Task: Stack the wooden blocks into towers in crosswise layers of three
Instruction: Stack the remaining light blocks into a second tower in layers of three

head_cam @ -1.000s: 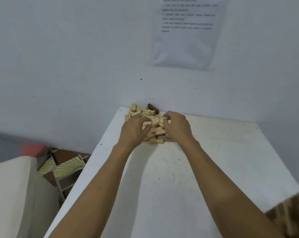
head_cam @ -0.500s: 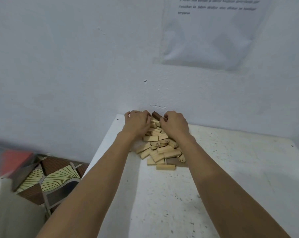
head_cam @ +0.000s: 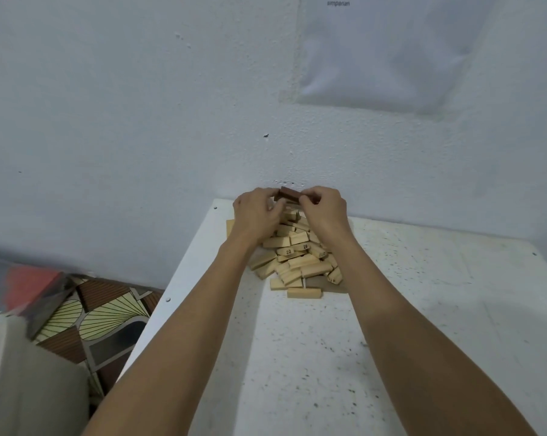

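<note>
Two bare forearms stretch over a white speckled table [head_cam: 297,388] to a loose pile of pale wooden blocks [head_cam: 300,262] near its far left corner. At the pile's far end, the left hand [head_cam: 256,212] and right hand [head_cam: 324,209] each pinch one end of a dark brown block [head_cam: 289,194] with curled fingers. A white wall [head_cam: 140,105] rises just behind.

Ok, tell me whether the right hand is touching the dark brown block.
Touching. In the head view the right hand pinches the right end of the dark brown block, no gap visible.
</note>
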`<state>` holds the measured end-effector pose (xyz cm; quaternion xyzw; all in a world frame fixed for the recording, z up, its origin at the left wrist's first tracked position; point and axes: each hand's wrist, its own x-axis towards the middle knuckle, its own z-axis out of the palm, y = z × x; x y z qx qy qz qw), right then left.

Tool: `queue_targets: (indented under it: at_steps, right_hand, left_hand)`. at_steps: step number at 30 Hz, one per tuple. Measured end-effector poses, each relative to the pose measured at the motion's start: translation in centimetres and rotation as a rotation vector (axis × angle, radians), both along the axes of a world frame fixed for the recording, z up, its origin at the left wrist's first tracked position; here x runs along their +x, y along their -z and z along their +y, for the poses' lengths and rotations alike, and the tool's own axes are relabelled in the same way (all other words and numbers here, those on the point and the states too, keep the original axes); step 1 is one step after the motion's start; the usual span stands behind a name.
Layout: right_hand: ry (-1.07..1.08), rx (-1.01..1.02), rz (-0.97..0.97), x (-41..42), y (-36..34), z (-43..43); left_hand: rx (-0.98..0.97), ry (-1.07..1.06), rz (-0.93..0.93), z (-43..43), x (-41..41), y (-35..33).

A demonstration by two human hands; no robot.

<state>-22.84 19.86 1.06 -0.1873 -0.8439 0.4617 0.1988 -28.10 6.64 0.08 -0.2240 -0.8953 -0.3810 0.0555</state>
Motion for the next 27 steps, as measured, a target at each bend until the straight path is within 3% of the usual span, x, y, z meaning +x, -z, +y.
queue_targets:
  at_steps: [6, 11, 18, 20, 25, 27]
  right_hand:
    - [-0.010, -0.143, 0.161, 3.5, -1.6, 0.0]
    - [-0.095, -0.259, 0.161, 8.3, -2.2, -0.2]
    - [-0.201, -0.271, 0.107, 13.8, -1.9, -1.2]
    - [-0.162, -0.190, 0.073, 15.2, -1.6, -1.0]
    - [0.000, 0.318, -0.180, 18.0, 0.0, 0.2]
    - [-0.007, 0.387, -0.236, 18.4, 0.9, 0.4]
  left_hand:
    - [0.434, 0.049, -0.166, -1.0, 2.7, -1.7]
    - [0.499, 0.170, -0.264, -2.9, 5.9, -2.5]
    - [0.626, 0.169, -0.428, -5.5, 11.1, -1.2]
    - [0.658, 0.108, -0.456, -6.2, 12.4, -0.5]
    - [0.661, 0.024, -0.475, -7.5, 14.6, 0.3]
    - [0.648, 0.013, -0.466, -7.6, 15.4, 0.2]
